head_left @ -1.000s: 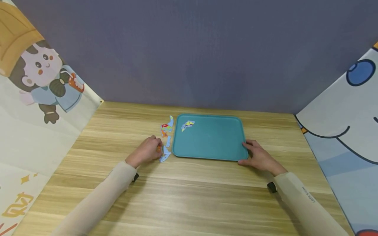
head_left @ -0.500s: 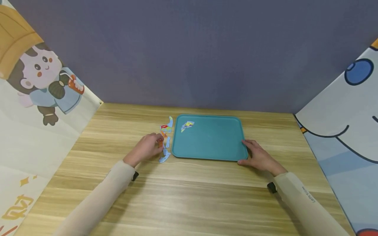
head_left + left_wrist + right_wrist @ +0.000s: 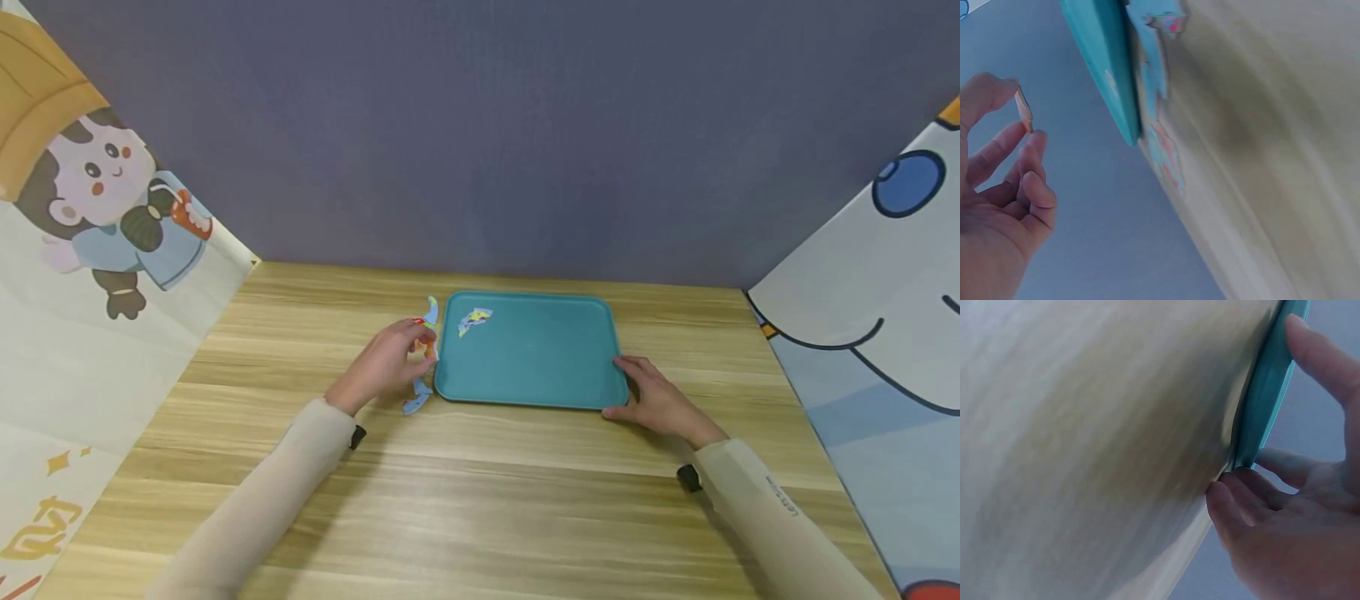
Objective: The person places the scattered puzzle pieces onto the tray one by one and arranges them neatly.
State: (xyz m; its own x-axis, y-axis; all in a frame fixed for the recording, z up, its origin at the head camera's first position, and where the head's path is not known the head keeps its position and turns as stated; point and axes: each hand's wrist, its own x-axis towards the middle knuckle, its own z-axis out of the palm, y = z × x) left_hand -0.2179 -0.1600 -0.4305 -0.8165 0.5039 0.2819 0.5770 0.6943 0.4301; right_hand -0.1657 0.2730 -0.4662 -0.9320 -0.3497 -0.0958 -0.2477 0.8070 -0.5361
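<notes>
My left hand [image 3: 381,360] pinches an orange puzzle piece [image 3: 1024,111] between thumb and fingertips, raised above the table beside the tray's left edge. The teal tray [image 3: 540,358] lies flat on the table. Its near right corner is held by my right hand [image 3: 662,403], the thumb on the front edge and the fingers along the right side. A yellow and blue puzzle piece [image 3: 475,320] lies in the tray's far left corner. More flat pieces sit left of the tray: a curved blue one [image 3: 431,311] at the back and a blue one [image 3: 416,404] in front. My left hand partly covers the others.
The wood-grain table [image 3: 480,500] extends in front and to both sides. A dark blue-grey panel [image 3: 480,142] rises behind it, and cartoon-printed panels [image 3: 82,317] flank it.
My left hand has lifted the orange piece from the row of puzzle pieces and moved right and slightly back, towards the tray's left edge. My right hand stays at the tray corner.
</notes>
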